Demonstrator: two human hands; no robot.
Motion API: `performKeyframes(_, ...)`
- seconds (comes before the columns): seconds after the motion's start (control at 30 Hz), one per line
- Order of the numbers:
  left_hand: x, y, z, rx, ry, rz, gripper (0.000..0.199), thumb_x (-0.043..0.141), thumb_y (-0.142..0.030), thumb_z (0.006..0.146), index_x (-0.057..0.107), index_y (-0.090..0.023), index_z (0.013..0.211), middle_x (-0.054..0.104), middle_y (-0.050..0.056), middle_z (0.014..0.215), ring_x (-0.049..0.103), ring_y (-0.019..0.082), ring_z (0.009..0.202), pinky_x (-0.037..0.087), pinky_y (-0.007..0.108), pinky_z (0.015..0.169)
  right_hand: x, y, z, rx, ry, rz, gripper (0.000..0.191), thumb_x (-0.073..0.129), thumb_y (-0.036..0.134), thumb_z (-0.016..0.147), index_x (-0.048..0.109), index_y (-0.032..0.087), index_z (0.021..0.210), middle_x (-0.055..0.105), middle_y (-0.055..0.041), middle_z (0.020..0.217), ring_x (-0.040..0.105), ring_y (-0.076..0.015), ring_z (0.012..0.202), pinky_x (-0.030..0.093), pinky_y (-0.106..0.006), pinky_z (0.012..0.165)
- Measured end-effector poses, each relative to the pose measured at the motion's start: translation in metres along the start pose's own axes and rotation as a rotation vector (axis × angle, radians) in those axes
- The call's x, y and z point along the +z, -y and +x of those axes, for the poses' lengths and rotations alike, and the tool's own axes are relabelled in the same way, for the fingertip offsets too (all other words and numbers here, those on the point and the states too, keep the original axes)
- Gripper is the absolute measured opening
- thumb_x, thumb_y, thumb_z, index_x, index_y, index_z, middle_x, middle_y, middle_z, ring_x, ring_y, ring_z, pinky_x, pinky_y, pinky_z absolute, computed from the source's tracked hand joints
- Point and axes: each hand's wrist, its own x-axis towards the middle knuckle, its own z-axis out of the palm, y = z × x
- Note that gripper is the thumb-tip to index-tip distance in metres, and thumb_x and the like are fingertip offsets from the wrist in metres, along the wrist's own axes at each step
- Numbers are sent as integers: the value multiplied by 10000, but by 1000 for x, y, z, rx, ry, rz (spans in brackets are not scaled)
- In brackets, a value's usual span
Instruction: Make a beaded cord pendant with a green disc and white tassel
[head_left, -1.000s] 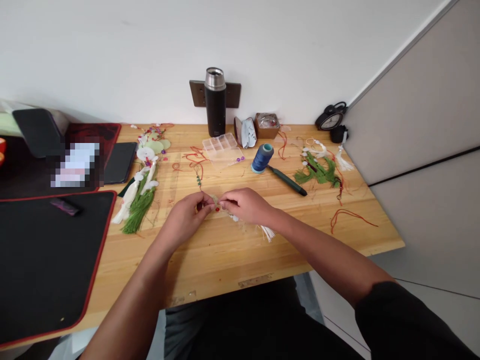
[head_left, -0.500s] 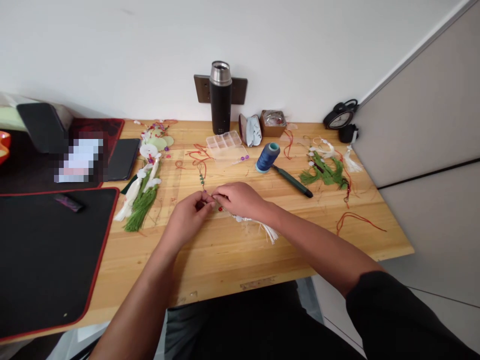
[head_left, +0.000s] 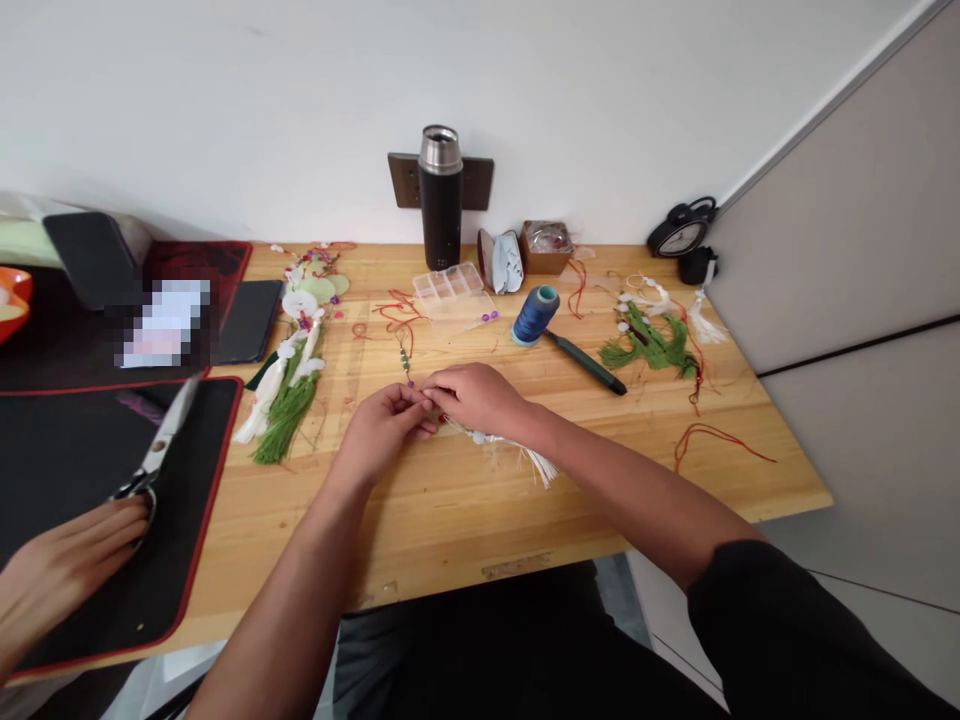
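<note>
My left hand and my right hand meet over the wooden table, fingertips pinched together on the cord of a beaded pendant. Above my fingers the cord runs up past small green beads and a purple bead. A red bead shows just below my right fingertips. The pendant's white tassel lies under my right wrist, beside a pale disc. The exact spot that my fingers grip is hidden.
Another person's hand holds scissors over the black mat at left. Around the table stand a blue thread spool, a black flask, a green-handled tool and green tassels.
Another person's hand with scissors has come in from the left over the black mat. My hands stay together at the cord, with my left fingers slightly shifted.
</note>
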Motion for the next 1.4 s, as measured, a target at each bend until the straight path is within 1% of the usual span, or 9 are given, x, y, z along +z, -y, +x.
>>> performKeyframes(0.23,3,11,7,23,-15,-19,461,972,-496,678,666,-189,837,790,54,782,746,182,713,638,338,727,5,-4,-3,66,-21,143,227,642,221,1102,861,250,1050,856,-7,997,734,-170,909,435,-273,782)
performKeyframes(0.57,10,14,7,87,-44,3,411,965,-471,683,684,-191,792,777,49,731,735,183,670,611,311,674,11,-9,-4,100,-53,267,230,659,206,1071,840,225,930,841,0,927,722,-158,860,437,-270,761)
performKeyframes(0.7,11,11,5,98,-63,-15,399,964,-453,690,689,-188,808,779,50,736,726,178,667,592,300,669,13,-13,-7,135,-113,350,168,689,232,1061,855,227,1031,855,-7,995,730,-159,884,474,-271,800)
performKeyframes(0.8,9,8,5,102,-86,-26,411,969,-455,683,681,-189,805,775,49,715,715,175,657,578,297,671,9,-17,-18,202,-166,378,167,701,267,1066,855,221,1112,847,-11,960,722,-156,844,484,-272,790)
performKeyframes(0.87,8,7,4,100,-104,-27,425,977,-459,668,681,-189,809,771,44,706,710,173,650,571,299,676,3,-20,-31,227,-193,344,172,705,283,1069,856,216,1116,848,-18,961,719,-156,827,484,-274,777)
performKeyframes(0.97,7,8,6,92,-104,-24,432,990,-449,653,688,-190,823,775,41,714,715,179,655,569,308,687,-7,-22,-57,195,-220,240,173,714,295,1072,848,215,1149,861,-44,1120,728,-155,855,491,-279,792)
performKeyframes(1.13,6,12,9,108,-106,-40,424,990,-438,651,686,-195,818,781,42,735,725,185,668,576,319,703,-13,-19,-98,165,-102,-34,298,800,410,1039,805,220,1268,831,-63,1113,751,-204,935,498,-316,845)
performKeyframes(1.27,6,12,11,127,-122,-28,411,981,-436,660,693,-197,830,781,44,735,716,191,657,572,328,690,-7,-12,-112,183,6,-178,294,790,391,1053,790,219,1291,807,-96,1249,766,-253,1060,506,-341,883)
performKeyframes(1.4,6,11,12,147,-143,-21,401,975,-425,667,699,-191,841,770,40,722,702,182,652,554,316,683,-3,-2,-116,209,63,-208,197,686,289,1112,796,213,1257,820,-91,1199,771,-255,1068,500,-338,865)
